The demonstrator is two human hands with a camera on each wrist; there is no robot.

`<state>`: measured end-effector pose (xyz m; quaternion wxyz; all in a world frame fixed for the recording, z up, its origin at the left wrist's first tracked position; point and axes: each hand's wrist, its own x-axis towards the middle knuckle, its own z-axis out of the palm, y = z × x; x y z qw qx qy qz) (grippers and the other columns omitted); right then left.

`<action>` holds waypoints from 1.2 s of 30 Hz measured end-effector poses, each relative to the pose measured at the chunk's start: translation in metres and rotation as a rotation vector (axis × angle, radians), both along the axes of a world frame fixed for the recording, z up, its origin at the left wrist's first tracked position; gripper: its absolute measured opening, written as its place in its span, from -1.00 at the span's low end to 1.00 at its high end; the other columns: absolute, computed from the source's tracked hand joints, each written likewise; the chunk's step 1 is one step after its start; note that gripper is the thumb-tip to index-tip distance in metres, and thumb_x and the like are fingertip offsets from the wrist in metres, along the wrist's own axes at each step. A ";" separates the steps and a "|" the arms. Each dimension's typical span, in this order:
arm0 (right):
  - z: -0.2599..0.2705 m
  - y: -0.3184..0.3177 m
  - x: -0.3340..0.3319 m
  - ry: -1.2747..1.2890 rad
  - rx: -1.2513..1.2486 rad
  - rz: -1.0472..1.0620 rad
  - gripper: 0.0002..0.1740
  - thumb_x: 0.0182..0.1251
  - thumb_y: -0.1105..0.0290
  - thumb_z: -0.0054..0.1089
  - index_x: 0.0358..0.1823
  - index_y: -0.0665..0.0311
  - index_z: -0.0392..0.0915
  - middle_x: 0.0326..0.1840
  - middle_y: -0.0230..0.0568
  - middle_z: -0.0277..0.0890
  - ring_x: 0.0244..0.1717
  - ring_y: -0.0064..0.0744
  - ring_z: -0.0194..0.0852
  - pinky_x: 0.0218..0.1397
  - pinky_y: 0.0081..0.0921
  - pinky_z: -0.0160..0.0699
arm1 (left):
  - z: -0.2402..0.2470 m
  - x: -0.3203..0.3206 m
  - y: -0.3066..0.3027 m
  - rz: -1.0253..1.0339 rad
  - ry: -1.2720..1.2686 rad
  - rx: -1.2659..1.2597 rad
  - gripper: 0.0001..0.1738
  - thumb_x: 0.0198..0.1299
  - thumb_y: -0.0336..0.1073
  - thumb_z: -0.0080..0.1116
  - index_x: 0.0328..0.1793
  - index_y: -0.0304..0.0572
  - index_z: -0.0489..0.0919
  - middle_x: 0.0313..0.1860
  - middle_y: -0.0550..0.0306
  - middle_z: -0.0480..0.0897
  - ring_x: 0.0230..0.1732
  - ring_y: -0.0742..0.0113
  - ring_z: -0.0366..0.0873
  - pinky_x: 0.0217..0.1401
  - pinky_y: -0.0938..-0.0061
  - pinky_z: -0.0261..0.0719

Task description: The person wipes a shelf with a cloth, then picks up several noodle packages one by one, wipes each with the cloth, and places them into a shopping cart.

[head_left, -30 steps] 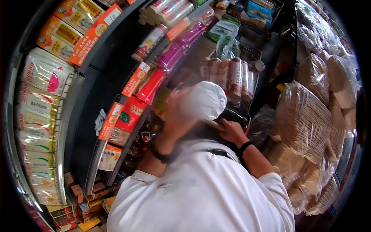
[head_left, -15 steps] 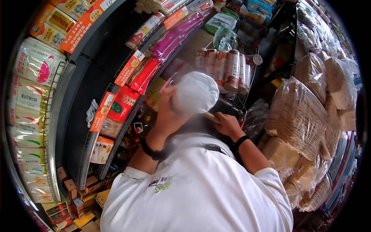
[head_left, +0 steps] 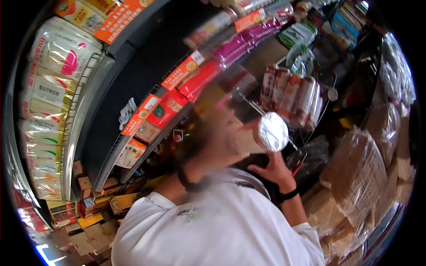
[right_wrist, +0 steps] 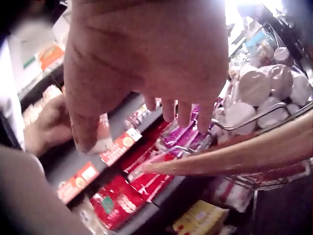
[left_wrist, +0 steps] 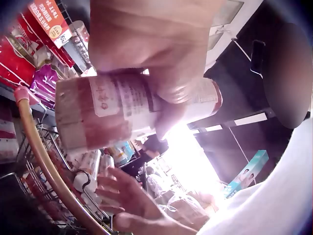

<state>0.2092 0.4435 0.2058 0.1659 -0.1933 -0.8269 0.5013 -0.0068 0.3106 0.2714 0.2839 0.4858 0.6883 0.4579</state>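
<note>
My left hand, blurred in the head view, grips a cylindrical wrapped roll whose white end faces up. In the left wrist view the same hand curls over the pale red and white roll. My right hand is just beside the roll, fingers spread, holding nothing. In the right wrist view the right hand hangs with fingers extended above the curved wooden handle of a wire cart, apart from it as far as I can tell.
The wire cart holds several similar rolls and bagged goods. Shelves with red packets and orange price strips stand on the left. Plastic-wrapped brown bundles are stacked on the right; boxes lie low at left.
My right hand has let go of the wooden handle and spread its fingers. The roll in my left hand has moved right, towards it. The head view has shifted.
</note>
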 end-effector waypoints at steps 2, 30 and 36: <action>0.041 -0.005 -0.025 0.115 -0.445 0.102 0.19 -0.12 0.49 0.73 0.58 0.39 0.16 0.54 -0.09 0.30 0.54 -0.25 0.23 0.62 -0.28 0.16 | 0.013 0.004 0.004 -0.028 -0.144 -0.018 0.17 -0.06 -0.28 0.63 0.63 -0.26 0.12 0.56 -0.23 0.25 0.57 0.00 0.23 0.59 0.14 0.22; 0.045 0.022 -0.085 0.266 -0.413 -0.515 -0.05 0.14 0.54 0.57 0.52 0.30 0.17 0.40 -0.08 0.42 0.42 -0.25 0.38 0.51 -0.26 0.33 | 0.009 -0.344 -0.213 0.845 0.479 -0.807 -0.25 -0.09 -0.03 0.54 0.23 -0.22 0.61 0.22 -0.21 0.65 0.26 -0.15 0.58 0.31 0.16 0.57; 0.033 0.028 -0.089 0.430 -0.317 -0.536 -0.03 0.11 0.61 0.54 0.51 0.26 0.12 0.35 -0.11 0.44 0.39 -0.25 0.41 0.49 -0.26 0.39 | -0.001 -0.346 -0.224 0.785 0.595 -0.622 -0.51 0.08 -0.54 0.27 0.20 -0.17 0.61 0.09 -0.23 0.69 0.21 -0.24 0.57 0.30 0.15 0.53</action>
